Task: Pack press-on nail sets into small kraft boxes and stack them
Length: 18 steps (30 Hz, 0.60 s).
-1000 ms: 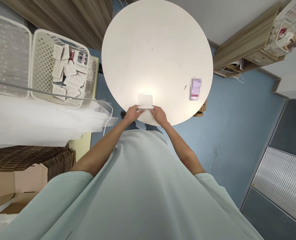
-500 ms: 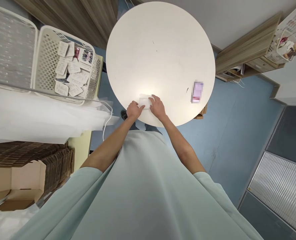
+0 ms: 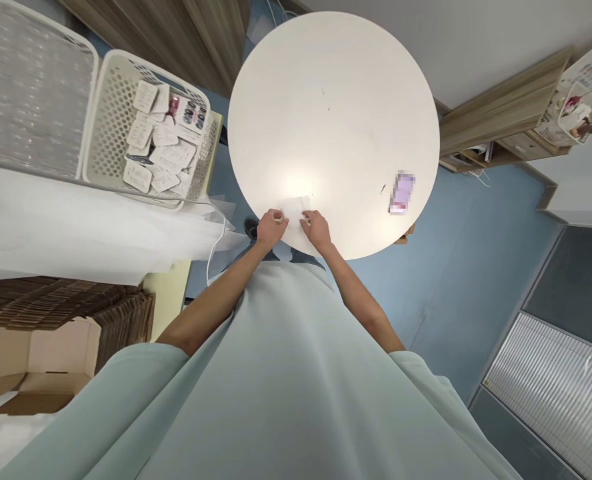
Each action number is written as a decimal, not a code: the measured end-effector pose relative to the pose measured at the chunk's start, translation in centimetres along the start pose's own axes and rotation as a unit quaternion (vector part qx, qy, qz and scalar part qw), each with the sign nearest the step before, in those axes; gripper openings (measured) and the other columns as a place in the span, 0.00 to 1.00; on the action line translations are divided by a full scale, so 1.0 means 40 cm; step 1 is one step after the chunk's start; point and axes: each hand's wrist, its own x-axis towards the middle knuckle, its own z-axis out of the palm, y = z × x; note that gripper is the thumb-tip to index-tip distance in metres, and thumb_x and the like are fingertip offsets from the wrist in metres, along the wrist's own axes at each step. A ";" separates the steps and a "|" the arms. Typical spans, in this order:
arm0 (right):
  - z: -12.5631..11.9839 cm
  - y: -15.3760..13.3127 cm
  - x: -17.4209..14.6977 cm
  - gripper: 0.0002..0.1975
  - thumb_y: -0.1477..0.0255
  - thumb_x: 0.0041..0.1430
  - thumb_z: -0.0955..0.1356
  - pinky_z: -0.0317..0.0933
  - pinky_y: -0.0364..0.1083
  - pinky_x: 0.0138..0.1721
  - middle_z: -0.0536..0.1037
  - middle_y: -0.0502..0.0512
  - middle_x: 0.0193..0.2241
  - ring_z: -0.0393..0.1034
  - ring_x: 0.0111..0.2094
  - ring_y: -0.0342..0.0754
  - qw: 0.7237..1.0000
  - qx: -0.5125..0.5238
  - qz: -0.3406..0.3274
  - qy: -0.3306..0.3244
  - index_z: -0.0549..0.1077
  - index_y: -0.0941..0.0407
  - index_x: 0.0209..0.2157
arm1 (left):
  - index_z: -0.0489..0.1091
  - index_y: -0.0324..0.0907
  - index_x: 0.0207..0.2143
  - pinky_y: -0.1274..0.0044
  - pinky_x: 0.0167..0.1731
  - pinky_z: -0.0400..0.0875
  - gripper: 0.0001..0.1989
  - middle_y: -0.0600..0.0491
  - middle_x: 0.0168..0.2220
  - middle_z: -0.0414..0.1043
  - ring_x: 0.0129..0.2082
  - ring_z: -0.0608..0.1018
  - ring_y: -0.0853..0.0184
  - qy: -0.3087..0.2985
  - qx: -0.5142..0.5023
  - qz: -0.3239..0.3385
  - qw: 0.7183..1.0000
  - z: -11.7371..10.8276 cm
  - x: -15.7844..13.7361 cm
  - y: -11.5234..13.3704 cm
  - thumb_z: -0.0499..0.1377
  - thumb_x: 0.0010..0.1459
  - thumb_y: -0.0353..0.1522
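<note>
A small whitish, translucent wrapped packet (image 3: 293, 212) lies at the near edge of the round white table (image 3: 336, 80). My left hand (image 3: 271, 228) pinches its left edge between thumb and fingers. At the opposite edge, my right hand (image 3: 317, 230) has its fingers curled and its thumb against the packet's right side. The wrapping looks like thin foam or film. What is inside it cannot be made out.
A blurred purple item (image 3: 402, 192) lies on the table's right side. To the left stand a white basket of printed cards (image 3: 106, 127), a basket of clear plastic pieces (image 3: 36, 93), white foam sheets (image 3: 76, 227), folded cardboard (image 3: 126, 327) and an open carton (image 3: 56, 353).
My right hand's fingers have drawn back from the packet's top and curled at its right edge. The packet is slightly tilted. The whole view has shifted a little.
</note>
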 end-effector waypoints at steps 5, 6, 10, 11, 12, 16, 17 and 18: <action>0.052 -0.061 0.025 0.17 0.68 0.76 0.66 0.75 0.51 0.56 0.81 0.65 0.55 0.82 0.49 0.53 0.999 0.031 0.003 -0.003 0.77 0.57 0.60 | 0.71 0.44 0.61 0.66 0.59 0.75 0.21 0.42 0.65 0.75 0.55 0.83 0.55 0.025 0.004 0.008 1.000 -0.054 0.026 -0.020 0.59 0.68 0.36; 0.060 -0.074 0.036 0.17 0.68 0.76 0.66 0.75 0.51 0.57 0.82 0.65 0.54 0.82 0.49 0.53 0.999 0.040 0.001 -0.005 0.78 0.57 0.60 | 0.71 0.44 0.61 0.66 0.60 0.74 0.21 0.42 0.66 0.75 0.56 0.82 0.55 0.031 0.008 0.008 0.999 -0.068 0.032 -0.024 0.58 0.67 0.35; 0.065 -0.114 0.074 0.16 0.69 0.74 0.68 0.75 0.51 0.58 0.84 0.64 0.53 0.82 0.50 0.53 0.998 0.057 -0.004 -0.020 0.80 0.57 0.58 | 0.72 0.43 0.62 0.65 0.64 0.72 0.23 0.41 0.66 0.74 0.58 0.82 0.54 0.040 0.026 -0.004 0.999 -0.118 0.050 -0.029 0.58 0.66 0.33; 0.059 -0.119 0.079 0.16 0.69 0.74 0.69 0.75 0.52 0.58 0.85 0.63 0.53 0.83 0.50 0.53 0.998 0.055 -0.003 -0.029 0.80 0.56 0.58 | 0.73 0.43 0.62 0.65 0.64 0.72 0.23 0.41 0.66 0.74 0.59 0.82 0.53 0.043 0.026 -0.006 0.999 -0.128 0.049 -0.025 0.58 0.66 0.33; 0.050 -0.124 0.082 0.16 0.70 0.72 0.69 0.75 0.53 0.58 0.85 0.63 0.53 0.83 0.49 0.53 0.998 0.054 -0.004 -0.037 0.81 0.56 0.58 | 0.73 0.42 0.62 0.65 0.65 0.72 0.23 0.41 0.67 0.74 0.59 0.82 0.53 0.047 0.025 -0.006 0.999 -0.136 0.046 -0.019 0.58 0.66 0.33; -0.005 -0.135 0.063 0.12 0.72 0.69 0.71 0.76 0.52 0.56 0.85 0.58 0.54 0.83 0.45 0.51 0.997 0.061 -0.017 -0.042 0.84 0.53 0.50 | 0.76 0.42 0.59 0.65 0.63 0.73 0.21 0.41 0.65 0.77 0.59 0.82 0.53 0.070 0.008 0.000 0.998 -0.159 0.008 0.018 0.58 0.66 0.33; -0.019 -0.137 0.052 0.10 0.73 0.69 0.70 0.77 0.51 0.55 0.85 0.57 0.53 0.83 0.44 0.50 0.997 0.065 -0.017 -0.035 0.84 0.53 0.47 | 0.77 0.43 0.57 0.66 0.62 0.73 0.19 0.42 0.63 0.79 0.58 0.82 0.54 0.074 0.003 0.000 0.997 -0.163 -0.006 0.028 0.57 0.65 0.32; -0.034 -0.138 0.041 0.09 0.73 0.68 0.70 0.77 0.50 0.53 0.86 0.56 0.52 0.83 0.42 0.50 0.997 0.071 -0.016 -0.030 0.84 0.52 0.45 | 0.78 0.43 0.55 0.66 0.62 0.74 0.19 0.42 0.61 0.80 0.58 0.83 0.54 0.077 -0.005 0.002 0.997 -0.166 -0.020 0.038 0.58 0.64 0.32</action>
